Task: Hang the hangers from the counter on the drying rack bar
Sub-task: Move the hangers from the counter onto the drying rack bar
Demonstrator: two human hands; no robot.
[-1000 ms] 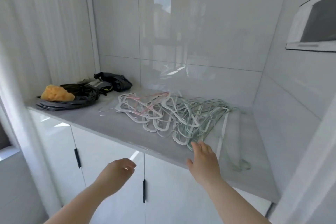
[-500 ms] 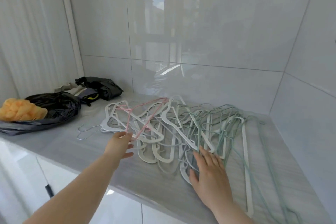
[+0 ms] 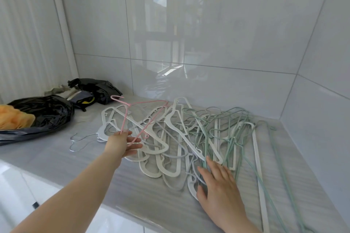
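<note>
A tangled pile of white, grey and green hangers [image 3: 189,134] lies on the grey counter [image 3: 79,159]. My left hand [image 3: 123,143] pinches the lower bar of a thin pink hanger [image 3: 144,117] and holds it tilted up off the left part of the pile, hook pointing toward the wall. Flat on the near edge of the pile rests my right hand [image 3: 217,185], fingers straight and spread over grey and green hangers. No drying rack bar is in view.
A black plastic bag [image 3: 43,113] with an orange cloth [image 3: 13,119] sits at the counter's left end, and a second black bag [image 3: 94,89] behind it. Glossy tiled walls close the back and right. White cabinet doors [image 3: 28,191] stand below the counter.
I have come closer to the counter. My left hand reached the pile, took the pink hanger and raised it. My right hand moved forward onto the hangers and stays flat there.
</note>
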